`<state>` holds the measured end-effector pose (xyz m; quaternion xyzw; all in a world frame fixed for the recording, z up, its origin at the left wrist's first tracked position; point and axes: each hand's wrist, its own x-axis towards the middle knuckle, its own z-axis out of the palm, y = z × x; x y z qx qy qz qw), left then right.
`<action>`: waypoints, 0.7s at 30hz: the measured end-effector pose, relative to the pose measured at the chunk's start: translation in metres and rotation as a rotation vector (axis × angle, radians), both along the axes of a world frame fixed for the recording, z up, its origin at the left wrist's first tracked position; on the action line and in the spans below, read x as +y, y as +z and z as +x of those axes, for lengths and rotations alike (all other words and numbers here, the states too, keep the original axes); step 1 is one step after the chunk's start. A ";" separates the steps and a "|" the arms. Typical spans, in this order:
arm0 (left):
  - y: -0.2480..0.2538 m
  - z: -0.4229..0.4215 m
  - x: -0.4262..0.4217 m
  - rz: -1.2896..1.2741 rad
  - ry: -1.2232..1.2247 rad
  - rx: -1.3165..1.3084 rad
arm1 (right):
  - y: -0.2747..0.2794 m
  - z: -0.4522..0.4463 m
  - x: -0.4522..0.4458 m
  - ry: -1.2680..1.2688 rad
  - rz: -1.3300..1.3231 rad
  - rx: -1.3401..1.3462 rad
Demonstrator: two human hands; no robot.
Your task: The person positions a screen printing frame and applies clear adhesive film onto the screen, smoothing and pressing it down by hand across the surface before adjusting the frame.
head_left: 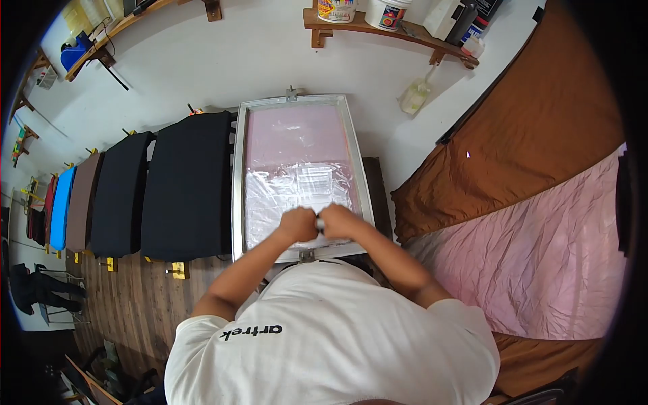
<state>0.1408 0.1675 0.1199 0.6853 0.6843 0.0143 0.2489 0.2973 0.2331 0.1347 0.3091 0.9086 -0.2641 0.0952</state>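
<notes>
My left hand (299,223) and my right hand (335,221) are both closed, knuckles nearly meeting, above the near part of a screen-printing frame. A small grey and dark thing (320,223) shows between them, too small to name. The aluminium frame (238,175) holds pinkish mesh (290,135). Clear, wrinkled plastic (277,192) covers the mesh's nearer half and reflects light. Whether my hands touch the plastic is unclear from above. A metal clamp (291,94) grips the frame's far edge, and another clamp (307,255) sits at the near edge.
Left of the frame stands a row of boards with black (185,185), brown (84,202) and blue (63,208) cloth. Tubs (386,15) and bottles stand on a wall shelf (364,30). Brown fabric (520,121) and pink fabric (520,263) hang at right. Another person (44,289) is far left.
</notes>
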 end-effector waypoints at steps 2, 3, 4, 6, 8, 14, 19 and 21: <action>-0.010 -0.012 0.033 0.188 0.031 0.009 | -0.014 -0.013 0.029 -0.092 0.139 0.084; -0.016 -0.019 0.049 0.282 0.008 0.028 | -0.018 -0.018 0.043 -0.102 0.220 0.161; -0.014 -0.021 0.063 0.238 -0.026 0.088 | -0.023 -0.022 0.054 -0.133 0.200 0.197; -0.010 -0.019 0.074 0.134 -0.001 0.122 | -0.030 -0.030 0.065 -0.057 0.245 0.168; -0.005 -0.020 0.070 0.090 -0.026 0.132 | -0.030 -0.028 0.064 -0.057 0.212 0.136; -0.002 0.000 0.003 0.051 -0.109 0.097 | -0.027 -0.005 0.004 0.040 0.085 0.009; -0.005 0.006 -0.025 0.008 -0.104 0.026 | -0.015 0.004 -0.018 0.040 0.008 -0.023; -0.003 0.002 -0.015 -0.002 -0.079 0.007 | -0.012 0.003 -0.009 0.049 -0.026 -0.014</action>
